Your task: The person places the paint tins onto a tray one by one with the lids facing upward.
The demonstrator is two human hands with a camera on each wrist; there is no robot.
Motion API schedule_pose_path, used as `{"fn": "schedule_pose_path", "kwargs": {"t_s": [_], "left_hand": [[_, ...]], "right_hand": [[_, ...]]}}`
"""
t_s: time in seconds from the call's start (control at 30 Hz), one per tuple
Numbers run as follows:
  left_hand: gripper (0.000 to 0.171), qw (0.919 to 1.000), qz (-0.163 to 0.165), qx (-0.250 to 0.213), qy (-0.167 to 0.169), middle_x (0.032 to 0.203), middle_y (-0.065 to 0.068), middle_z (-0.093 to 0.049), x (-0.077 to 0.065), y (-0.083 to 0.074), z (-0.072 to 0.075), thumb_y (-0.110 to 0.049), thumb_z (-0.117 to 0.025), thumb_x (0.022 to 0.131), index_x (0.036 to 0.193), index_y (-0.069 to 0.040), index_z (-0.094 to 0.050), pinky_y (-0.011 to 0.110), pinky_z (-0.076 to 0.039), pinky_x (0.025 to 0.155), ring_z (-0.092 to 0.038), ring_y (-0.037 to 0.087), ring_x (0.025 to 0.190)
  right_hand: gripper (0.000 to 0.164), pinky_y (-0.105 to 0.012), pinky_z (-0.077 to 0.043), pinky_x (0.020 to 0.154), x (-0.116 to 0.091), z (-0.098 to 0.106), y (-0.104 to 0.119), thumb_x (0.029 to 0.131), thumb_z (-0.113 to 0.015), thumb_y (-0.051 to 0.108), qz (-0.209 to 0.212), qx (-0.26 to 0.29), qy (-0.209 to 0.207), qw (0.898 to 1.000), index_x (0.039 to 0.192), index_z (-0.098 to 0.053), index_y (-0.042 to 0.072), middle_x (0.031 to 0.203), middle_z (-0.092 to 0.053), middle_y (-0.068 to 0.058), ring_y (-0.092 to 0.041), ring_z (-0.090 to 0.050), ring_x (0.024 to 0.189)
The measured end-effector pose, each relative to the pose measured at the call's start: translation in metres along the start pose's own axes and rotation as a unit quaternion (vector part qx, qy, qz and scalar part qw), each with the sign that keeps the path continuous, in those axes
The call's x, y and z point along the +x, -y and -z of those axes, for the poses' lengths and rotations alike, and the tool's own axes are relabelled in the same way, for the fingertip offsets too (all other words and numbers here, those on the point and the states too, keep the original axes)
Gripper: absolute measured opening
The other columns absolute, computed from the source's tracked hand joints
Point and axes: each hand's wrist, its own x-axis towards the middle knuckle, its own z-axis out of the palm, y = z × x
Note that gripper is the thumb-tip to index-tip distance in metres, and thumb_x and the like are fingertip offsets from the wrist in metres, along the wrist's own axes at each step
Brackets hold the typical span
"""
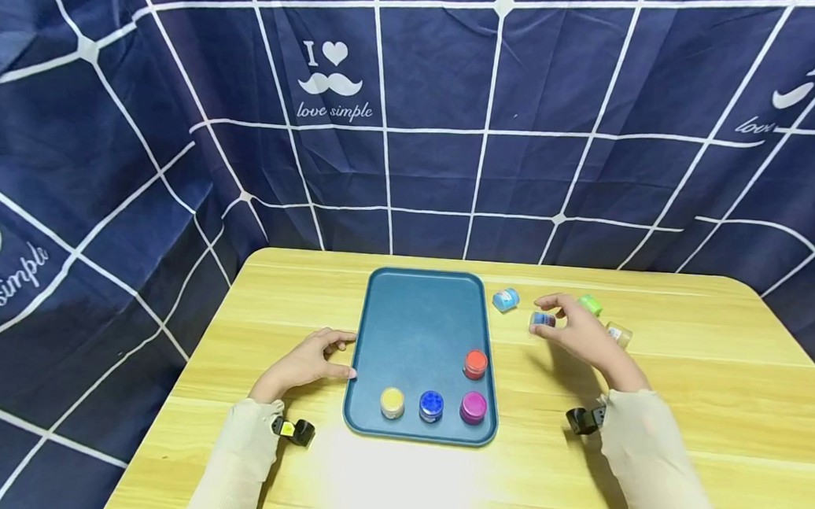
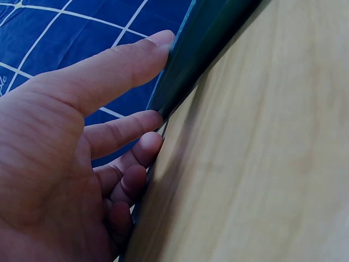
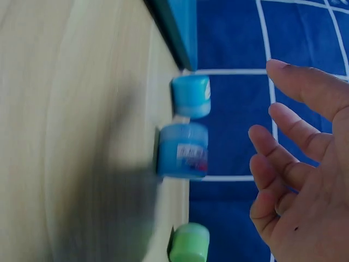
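My left hand (image 1: 306,363) rests at the left rim of a dark teal tray (image 1: 411,310), its thumb and index finger (image 2: 122,128) spread apart and touching the edge. Several small jars stand in the tray: a yellow jar (image 1: 392,402), a dark blue jar (image 1: 431,406), a magenta jar (image 1: 472,407) and a red jar (image 1: 475,363). Right of the tray, my right hand (image 1: 580,330) hovers over a blue labelled jar (image 3: 184,151). Its fingers are loosely bent and, in the right wrist view, apart from the jar.
A light blue jar (image 1: 506,299) lies by the tray's upper right edge. Beyond the right hand are a green jar (image 1: 590,304) and a tan jar (image 1: 618,334), partly covered by the hand. A navy checked cloth (image 1: 428,169) hangs behind the wooden table (image 1: 712,370).
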Motion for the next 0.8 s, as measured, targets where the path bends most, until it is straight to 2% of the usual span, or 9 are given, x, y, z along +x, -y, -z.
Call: {"fn": "schedule_pose_path", "kwargs": {"t_s": [0.1,0.3,0.47,0.67,0.8], "left_hand": [[0.067,1.0000,0.006,0.000,-0.002,0.109,0.006,-0.052,0.000,0.000,0.001,-0.031,-0.079,0.079,0.137,-0.009,-0.054,0.033,-0.037,0.084,-0.042,0.020,0.095],[0.067,1.0000,0.006,0.003,-0.005,0.110,0.007,-0.053,0.001,0.001,0.002,-0.031,-0.079,0.079,0.137,-0.009,-0.054,0.033,-0.037,0.084,-0.042,0.020,0.094],[0.067,1.0000,-0.001,0.003,-0.004,0.109,0.008,-0.053,0.002,0.000,0.002,-0.029,-0.079,0.079,0.137,-0.007,-0.054,0.033,-0.036,0.082,-0.042,0.020,0.093],[0.066,1.0000,-0.003,0.003,-0.003,0.108,0.007,-0.053,0.002,0.000,0.002,-0.028,-0.080,0.079,0.136,-0.007,-0.054,0.033,-0.036,0.082,-0.042,0.019,0.092],[0.066,1.0000,-0.005,0.003,-0.003,0.108,0.007,-0.053,0.001,0.001,0.002,-0.028,-0.080,0.079,0.136,-0.007,-0.054,0.033,-0.036,0.083,-0.042,0.020,0.092]], "right_hand": [[0.049,-0.059,-0.038,0.095,0.006,0.002,-0.005,0.089,-0.067,0.017,-0.004,-0.010,0.008,1.000,0.128,-0.050,-0.009,0.130,-0.050,-0.031,-0.048,-0.045,0.114],[0.056,-0.062,-0.035,0.095,0.016,0.001,-0.011,0.087,-0.069,0.021,-0.009,-0.050,0.030,0.998,0.131,-0.050,-0.008,0.133,-0.046,-0.034,-0.051,-0.044,0.115],[0.058,-0.060,-0.036,0.095,0.021,-0.003,-0.020,0.084,-0.072,0.022,-0.002,-0.080,0.034,0.996,0.129,-0.052,-0.010,0.129,-0.051,-0.035,-0.046,-0.049,0.110],[0.059,-0.055,-0.043,0.090,0.023,-0.008,-0.029,0.081,-0.074,0.023,-0.008,-0.078,0.039,0.996,0.125,-0.055,-0.011,0.119,-0.055,-0.034,-0.041,-0.054,0.103],[0.057,-0.047,-0.044,0.084,0.024,-0.011,-0.031,0.080,-0.075,0.023,-0.015,-0.077,0.038,0.996,0.123,-0.056,-0.010,0.115,-0.057,-0.031,-0.037,-0.054,0.100]]}}
